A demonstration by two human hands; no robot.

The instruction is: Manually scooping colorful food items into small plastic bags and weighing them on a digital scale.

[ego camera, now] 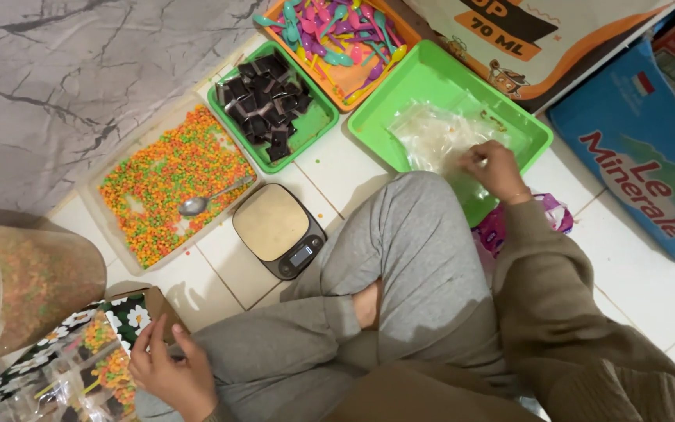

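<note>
Seen from above, a person sits cross-legged on a white tiled floor. Nearest, the left hand rests with fingers loosely apart on a floral-patterned box of filled clear packets; these could be crushed if leaned upon. Beyond, a small kitchen scale is set beside a clear tray of multicoloured cereal balls holding a metal spoon, easily tipped by a knee. Farther off, the right hand, fingers pinched together, is placed on clear plastic bags in a green plastic tray; several might be dragged out together.
</note>
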